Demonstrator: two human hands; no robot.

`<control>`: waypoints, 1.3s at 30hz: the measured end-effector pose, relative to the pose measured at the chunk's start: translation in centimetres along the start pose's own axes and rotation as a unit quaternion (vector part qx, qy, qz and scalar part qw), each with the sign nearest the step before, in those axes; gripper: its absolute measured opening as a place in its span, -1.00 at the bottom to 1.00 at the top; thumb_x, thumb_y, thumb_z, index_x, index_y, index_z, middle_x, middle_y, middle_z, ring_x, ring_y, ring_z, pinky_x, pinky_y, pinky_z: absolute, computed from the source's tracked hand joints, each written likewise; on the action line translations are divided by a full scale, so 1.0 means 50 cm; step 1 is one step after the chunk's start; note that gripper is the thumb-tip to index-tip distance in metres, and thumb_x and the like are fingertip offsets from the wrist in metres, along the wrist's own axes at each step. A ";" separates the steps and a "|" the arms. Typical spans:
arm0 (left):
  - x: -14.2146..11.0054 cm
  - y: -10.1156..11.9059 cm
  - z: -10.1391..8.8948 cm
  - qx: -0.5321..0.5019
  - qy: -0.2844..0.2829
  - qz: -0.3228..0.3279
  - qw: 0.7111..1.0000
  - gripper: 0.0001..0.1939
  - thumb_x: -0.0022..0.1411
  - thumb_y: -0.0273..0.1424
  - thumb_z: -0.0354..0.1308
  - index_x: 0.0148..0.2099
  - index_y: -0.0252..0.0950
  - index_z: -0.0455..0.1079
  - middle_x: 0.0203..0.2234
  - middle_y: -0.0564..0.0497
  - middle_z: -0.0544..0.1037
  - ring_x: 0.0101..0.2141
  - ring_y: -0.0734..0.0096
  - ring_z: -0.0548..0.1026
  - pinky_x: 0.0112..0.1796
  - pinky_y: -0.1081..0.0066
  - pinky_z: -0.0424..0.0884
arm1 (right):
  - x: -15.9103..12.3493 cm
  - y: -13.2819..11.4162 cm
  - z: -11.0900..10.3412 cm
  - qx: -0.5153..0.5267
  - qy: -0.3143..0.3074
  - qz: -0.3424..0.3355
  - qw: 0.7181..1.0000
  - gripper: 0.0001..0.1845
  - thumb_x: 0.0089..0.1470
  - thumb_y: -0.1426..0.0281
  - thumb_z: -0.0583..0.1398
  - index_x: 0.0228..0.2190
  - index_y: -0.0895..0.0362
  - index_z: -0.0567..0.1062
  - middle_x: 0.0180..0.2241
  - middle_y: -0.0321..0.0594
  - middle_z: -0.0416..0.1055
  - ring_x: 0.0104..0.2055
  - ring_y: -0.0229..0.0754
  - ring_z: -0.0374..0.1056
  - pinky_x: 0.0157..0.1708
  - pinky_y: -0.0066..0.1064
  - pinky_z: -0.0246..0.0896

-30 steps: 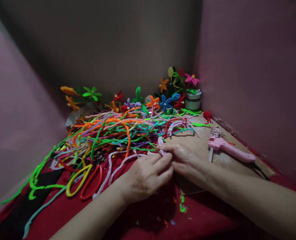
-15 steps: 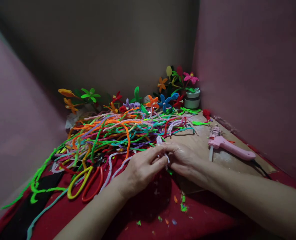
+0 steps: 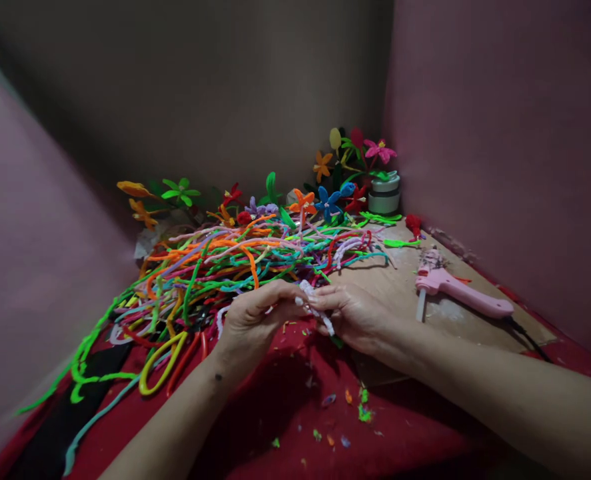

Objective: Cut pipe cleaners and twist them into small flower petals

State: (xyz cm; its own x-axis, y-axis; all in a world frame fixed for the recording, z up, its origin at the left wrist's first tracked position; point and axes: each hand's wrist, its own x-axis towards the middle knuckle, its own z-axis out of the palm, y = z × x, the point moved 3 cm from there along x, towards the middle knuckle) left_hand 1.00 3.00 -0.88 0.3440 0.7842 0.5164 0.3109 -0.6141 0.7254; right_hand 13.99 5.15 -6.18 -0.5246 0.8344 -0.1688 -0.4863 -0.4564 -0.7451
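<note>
Pale lilac fuzzy strand [image 3: 320, 312] between both hands [image 3: 298, 317], pinched in nearly closed fingertips

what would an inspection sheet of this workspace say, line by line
Surface: red cloth, with a brown board at right.
Things in hand: pale lilac chenille piece.
Clutter: tangled chenille stems at left and centre; small coloured scraps near the front.
Hands: right hand pinches the piece; left hand meets it, grip unclear.
Cables: black cord from the pink glue gun; plug not visible.
Surroundings: chenille flowers behind; pink wall at right.
</note>
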 end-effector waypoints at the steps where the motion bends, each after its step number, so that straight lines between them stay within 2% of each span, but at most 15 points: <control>1: 0.000 0.001 -0.001 0.002 0.004 -0.005 1.000 -0.95 0.10 -0.52 0.14 -0.37 -0.29 0.40 -0.50 0.08 0.46 -0.45 0.52 0.42 -0.38 0.54 0.36 | 0.000 0.001 0.000 -0.008 -0.002 0.000 1.000 -0.94 -0.33 0.50 0.21 -0.64 0.26 0.45 -0.69 -0.34 0.27 -0.69 -0.42 0.07 -0.71 -0.53 -0.11; 3: 0.002 0.004 -0.002 0.023 -0.013 0.000 1.000 -0.89 0.15 -0.52 0.08 -0.40 -0.30 0.40 -0.51 0.06 0.43 -0.46 0.53 0.40 -0.40 0.54 0.34 | 0.001 0.002 -0.001 -0.026 -0.003 -0.002 1.000 -0.95 -0.33 0.50 0.20 -0.65 0.26 0.44 -0.70 -0.34 0.25 -0.70 -0.41 0.05 -0.72 -0.52 -0.10; 5: 0.006 0.010 -0.003 0.062 -0.045 0.014 0.997 -0.85 0.18 -0.51 0.03 -0.35 -0.30 0.42 -0.49 0.03 0.43 -0.45 0.52 0.40 -0.40 0.54 0.33 | 0.001 0.004 -0.004 -0.035 0.004 -0.005 0.999 -0.98 -0.34 0.51 0.18 -0.69 0.24 0.42 -0.73 -0.37 0.19 -0.70 -0.40 0.03 -0.73 -0.51 -0.07; 7: 0.009 0.017 -0.002 0.100 -0.089 0.022 0.991 -0.83 0.20 -0.50 0.01 -0.29 -0.30 0.44 -0.48 0.02 0.43 -0.44 0.53 0.40 -0.40 0.55 0.32 | 0.001 0.005 -0.006 -0.048 0.011 -0.013 0.999 -0.92 -0.36 0.52 0.17 -0.76 0.22 0.37 -0.77 -0.39 0.14 -0.71 -0.39 0.02 -0.72 -0.51 -0.04; 10: 0.010 0.023 -0.004 0.114 -0.124 -0.011 0.986 -0.84 0.20 -0.47 0.02 -0.20 -0.29 0.41 -0.44 0.02 0.47 -0.41 0.51 0.43 -0.37 0.54 0.33 | 0.001 0.004 -0.007 -0.093 -0.002 -0.030 0.995 -0.92 -0.35 0.52 0.16 -0.76 0.21 0.37 -0.78 -0.39 0.14 -0.72 -0.39 0.04 -0.72 -0.50 -0.03; 12: 0.009 0.029 -0.006 0.123 -0.131 -0.029 0.983 -0.87 0.18 -0.47 0.04 -0.26 -0.29 0.40 -0.45 0.04 0.49 -0.42 0.51 0.44 -0.38 0.55 0.33 | 0.002 0.005 -0.008 -0.119 -0.012 -0.032 0.992 -0.96 -0.33 0.51 0.15 -0.70 0.22 0.41 -0.77 -0.39 0.18 -0.72 -0.38 0.05 -0.72 -0.50 -0.04; 15: 0.007 0.038 -0.006 0.191 -0.149 -0.006 0.970 -0.88 0.14 -0.53 0.04 -0.40 -0.30 0.38 -0.53 0.07 0.46 -0.48 0.53 0.40 -0.44 0.56 0.28 | 0.004 0.008 -0.012 -0.147 -0.018 -0.034 0.988 -0.95 -0.29 0.50 0.15 -0.68 0.21 0.42 -0.75 -0.38 0.21 -0.72 -0.39 0.06 -0.71 -0.50 -0.07; 21: -0.008 0.030 0.011 0.351 -0.167 0.054 0.920 -0.85 0.18 -0.52 -0.05 -0.39 -0.32 0.31 -0.50 0.03 0.38 -0.49 0.50 0.31 -0.48 0.50 0.20 | 0.003 0.012 -0.013 -0.198 -0.008 -0.053 0.979 -0.88 -0.25 0.51 0.11 -0.72 0.18 0.39 -0.77 -0.37 0.20 -0.74 -0.39 0.05 -0.72 -0.49 -0.14; 25: -0.021 0.018 0.025 0.418 -0.169 0.081 0.889 -0.85 0.20 -0.52 -0.08 -0.38 -0.31 0.28 -0.49 0.03 0.37 -0.50 0.48 0.29 -0.49 0.47 0.19 | 0.000 0.014 -0.012 -0.235 0.006 -0.058 0.970 -0.86 -0.24 0.51 0.10 -0.73 0.18 0.38 -0.79 -0.38 0.17 -0.75 -0.38 0.03 -0.72 -0.48 -0.17; 35: -0.035 0.026 0.048 0.493 -0.217 0.095 0.837 -0.86 0.14 -0.61 -0.07 -0.31 -0.35 0.28 -0.42 -0.05 0.38 -0.43 0.33 0.31 -0.44 0.37 0.30 | -0.009 0.011 -0.009 -0.273 0.038 -0.047 0.960 -0.84 -0.24 0.49 0.12 -0.76 0.17 0.38 -0.77 -0.37 0.20 -0.71 -0.39 0.03 -0.69 -0.49 -0.13; 39: -0.035 0.035 0.054 0.497 -0.222 0.105 0.832 -0.86 0.13 -0.63 -0.06 -0.29 -0.37 0.27 -0.41 -0.07 0.37 -0.42 0.32 0.30 -0.45 0.36 0.31 | -0.008 0.009 -0.006 -0.267 0.043 -0.045 0.962 -0.84 -0.26 0.52 0.11 -0.77 0.17 0.37 -0.79 -0.36 0.21 -0.72 -0.36 0.09 -0.69 -0.49 -0.05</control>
State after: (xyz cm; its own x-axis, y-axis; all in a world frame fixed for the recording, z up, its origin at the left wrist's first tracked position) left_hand 3.31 0.29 -1.73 0.7083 0.6752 0.2060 0.7059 -0.6766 -0.2095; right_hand 14.19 4.72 -6.67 -0.4256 0.8964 -0.1241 -0.0865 -0.1767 -0.9805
